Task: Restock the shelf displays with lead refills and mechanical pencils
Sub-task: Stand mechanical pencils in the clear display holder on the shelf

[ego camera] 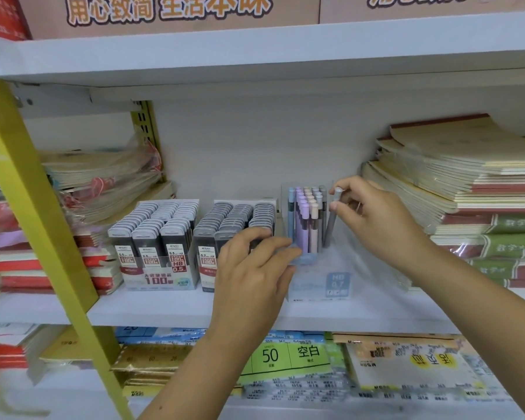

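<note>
**Both hands on the pencil box, middle shelf**

Right hand [379, 222] has its fingertips pinched round a grey mechanical pencil [330, 230] up near the cap. The pencil is tilted a bit, with its lower end down in the right side of the clear pencil box [319, 286]. There might be a second grey cap in the same pinch, can't tell for sure. Left hand [255, 265] is curled round the box's front-left corner, holding it. The box is packed with upright pastel pencils [303, 219] in blue, purple and pink. Just left of it sits the 0.7 lead refill display [234, 222], then the 0.5 lead refill display [158, 234], both full of grey-topped cases. Everything's on the white shelf [164, 310], with notebook stacks [467, 192] on either side and a yellow upright [28, 192] far left.
</note>
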Motion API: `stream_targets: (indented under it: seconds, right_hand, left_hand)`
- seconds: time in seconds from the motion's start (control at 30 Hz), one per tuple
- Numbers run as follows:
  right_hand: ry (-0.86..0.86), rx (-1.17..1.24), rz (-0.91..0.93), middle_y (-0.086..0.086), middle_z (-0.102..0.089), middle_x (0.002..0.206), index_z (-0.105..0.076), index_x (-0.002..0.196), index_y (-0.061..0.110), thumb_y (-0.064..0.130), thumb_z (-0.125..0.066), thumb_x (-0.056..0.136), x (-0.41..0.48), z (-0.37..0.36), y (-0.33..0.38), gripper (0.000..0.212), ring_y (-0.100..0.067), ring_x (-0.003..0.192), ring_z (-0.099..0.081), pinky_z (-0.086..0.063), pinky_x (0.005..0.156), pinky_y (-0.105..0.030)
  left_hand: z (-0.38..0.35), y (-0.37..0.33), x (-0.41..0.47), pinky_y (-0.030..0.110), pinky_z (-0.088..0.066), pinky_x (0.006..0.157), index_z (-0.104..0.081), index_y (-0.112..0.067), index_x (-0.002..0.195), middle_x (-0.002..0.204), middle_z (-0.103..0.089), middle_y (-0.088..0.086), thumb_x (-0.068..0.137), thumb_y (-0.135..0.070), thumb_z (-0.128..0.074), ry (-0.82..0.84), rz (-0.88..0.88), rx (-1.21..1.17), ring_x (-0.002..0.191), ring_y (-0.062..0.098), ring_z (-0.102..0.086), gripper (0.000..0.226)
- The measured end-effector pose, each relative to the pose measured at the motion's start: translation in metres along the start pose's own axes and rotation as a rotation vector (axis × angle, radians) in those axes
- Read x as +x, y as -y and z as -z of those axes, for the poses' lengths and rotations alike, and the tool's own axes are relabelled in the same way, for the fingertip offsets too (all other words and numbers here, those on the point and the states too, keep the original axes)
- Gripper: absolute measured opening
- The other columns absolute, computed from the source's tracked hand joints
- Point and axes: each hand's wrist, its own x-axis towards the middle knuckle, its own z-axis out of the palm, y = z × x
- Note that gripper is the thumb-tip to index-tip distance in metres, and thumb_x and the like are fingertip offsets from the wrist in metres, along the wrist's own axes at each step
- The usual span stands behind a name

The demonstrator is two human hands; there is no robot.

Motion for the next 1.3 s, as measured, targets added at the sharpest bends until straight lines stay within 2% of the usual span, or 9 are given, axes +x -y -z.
stream_targets:
  seconds: [0.13,0.33,0.53,0.63,0.73,0.83,0.9,1.13,1.3]
  right_hand:
    - [-0.047,-0.018,0.006,0.015,-0.056,0.082,-0.052,0.111,0.027,0.023,-0.068,0.088,0.006,-0.007,-0.004,0.029,-0.012,0.085,-0.054,-0.040,0.066,-0.026]
    - [-0.002,-0.068,-0.088,-0.001,-0.044,0.102,-0.065,0.117,0.024,0.023,-0.064,0.092,0.007,-0.006,-0.003,0.025,-0.020,0.102,-0.048,-0.042,0.084,-0.031]
    - [-0.364,0.352,0.072,0.005,-0.058,0.100,-0.055,0.109,0.038,0.023,-0.049,0.099,-0.089,0.004,0.040,0.019,-0.005,0.090,-0.057,-0.044,0.079,-0.015]
    - [-0.050,0.460,0.030,0.017,-0.059,0.088,-0.051,0.104,0.045,0.029,-0.049,0.098,-0.185,-0.046,0.046,0.017,-0.010,0.078,-0.060,-0.044,0.070,-0.016]
    - [0.504,0.422,-0.289,0.016,-0.060,0.087,-0.056,0.099,0.039,0.026,-0.054,0.097,-0.288,-0.128,0.027,0.013,-0.006,0.078,-0.058,-0.040,0.065,-0.010]
    - [0.905,0.305,-0.598,0.005,-0.063,0.106,-0.063,0.114,0.018,0.019,-0.058,0.096,-0.386,-0.205,-0.001,0.018,-0.010,0.092,-0.056,-0.036,0.072,-0.003]
    - [1.082,0.280,-0.755,-0.006,-0.060,0.125,-0.057,0.128,0.012,0.019,-0.058,0.097,-0.438,-0.243,-0.012,0.032,-0.016,0.106,-0.057,-0.041,0.088,-0.015]
    - [1.216,0.225,-0.851,-0.009,-0.038,0.150,-0.036,0.147,0.017,0.033,-0.070,0.088,-0.517,-0.324,-0.016,0.070,-0.027,0.136,-0.038,-0.034,0.112,-0.038]
    - [1.266,0.033,-0.769,-0.007,-0.024,0.148,-0.020,0.152,0.024,0.058,-0.073,0.076,-0.531,-0.365,-0.008,0.098,-0.033,0.140,-0.021,-0.027,0.110,-0.044]
  left_hand:
    - [-0.001,0.001,-0.002,0.045,-0.050,0.091,-0.078,-0.019,0.102,0.109,-0.074,-0.007,0.078,-0.016,-0.085,-0.002,-0.007,-0.014,0.111,0.029,-0.062,0.025]
    - [0.006,-0.004,0.000,0.049,-0.052,0.090,-0.078,-0.016,0.106,0.112,-0.075,-0.003,0.079,-0.013,-0.084,0.012,-0.008,-0.039,0.112,0.032,-0.063,0.028]
    - [0.023,-0.006,-0.078,0.026,-0.041,0.096,-0.073,-0.011,0.113,0.110,-0.072,0.002,0.093,-0.017,-0.066,-0.032,-0.015,-0.192,0.102,0.021,-0.059,0.022]
    - [0.021,-0.004,-0.178,0.029,-0.046,0.086,-0.069,-0.016,0.118,0.108,-0.069,0.001,0.096,-0.026,-0.057,0.379,0.161,-0.289,0.099,0.019,-0.059,0.027]
    - [0.009,0.002,-0.295,0.027,-0.048,0.083,-0.064,-0.024,0.128,0.120,-0.064,0.000,0.098,-0.028,-0.060,0.976,0.484,-0.380,0.102,0.016,-0.061,0.031]
    - [-0.003,0.007,-0.393,0.026,-0.047,0.090,-0.063,-0.022,0.128,0.128,-0.064,0.002,0.095,-0.028,-0.067,1.384,0.753,-0.423,0.106,0.019,-0.063,0.034]
    - [-0.011,0.008,-0.442,0.023,-0.045,0.087,-0.061,-0.024,0.131,0.130,-0.063,0.001,0.093,-0.028,-0.069,1.557,0.870,-0.412,0.104,0.015,-0.061,0.039]
    - [-0.033,0.023,-0.518,0.027,-0.040,0.106,-0.050,-0.023,0.144,0.144,-0.053,0.002,0.091,-0.032,-0.068,1.809,0.958,-0.358,0.129,0.018,-0.052,0.056]
    - [-0.047,0.035,-0.531,0.029,-0.046,0.104,-0.037,-0.025,0.152,0.136,-0.056,0.003,0.090,-0.016,-0.070,1.670,1.112,-0.460,0.118,0.019,-0.059,0.071]
